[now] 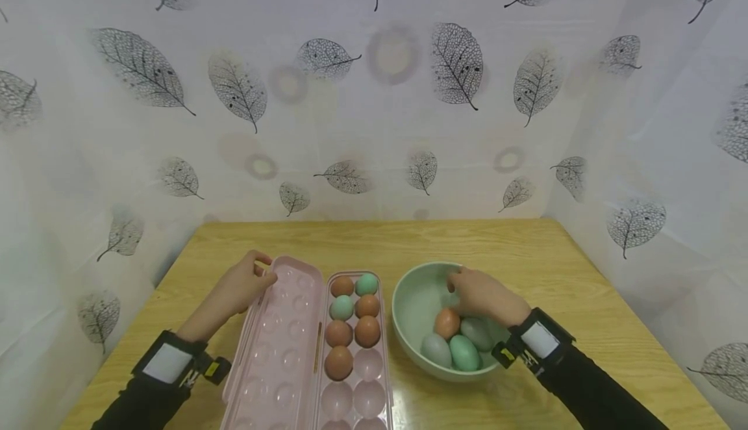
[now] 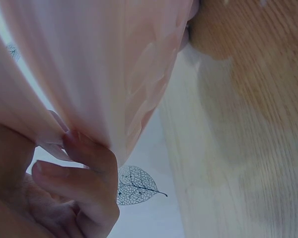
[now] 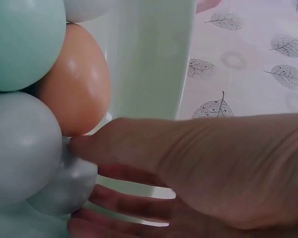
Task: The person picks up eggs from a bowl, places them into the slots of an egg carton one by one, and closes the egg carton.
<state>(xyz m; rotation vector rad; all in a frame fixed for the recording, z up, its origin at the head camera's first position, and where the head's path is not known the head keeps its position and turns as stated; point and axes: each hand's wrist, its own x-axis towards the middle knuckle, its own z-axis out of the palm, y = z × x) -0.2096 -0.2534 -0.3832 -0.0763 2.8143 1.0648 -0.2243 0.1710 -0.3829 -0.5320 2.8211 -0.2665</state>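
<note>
My left hand [image 1: 242,284] pinches the far left edge of the pink egg carton's lid [image 1: 295,313], thumb and fingertips on the rim. The lid lies folded back beside the egg tray [image 1: 387,352], which holds several brown eggs [image 1: 339,362] and a few pale green ones [image 1: 342,307]. My right hand [image 1: 485,297] reaches into the green bowl [image 1: 409,345]. In the right wrist view its thumb and fingertips close around a grey egg [image 3: 64,188], partly hidden behind another grey egg [image 3: 20,148]. A brown egg [image 1: 447,323] and a green egg [image 1: 465,353] lie beside it.
The wooden table [image 1: 497,241] carries the carton on the left and the bowl on the right. Leaf-printed sheeting [image 1: 374,118] hangs around the back and sides. Unfilled cups [image 1: 368,397] show in the tray's near part.
</note>
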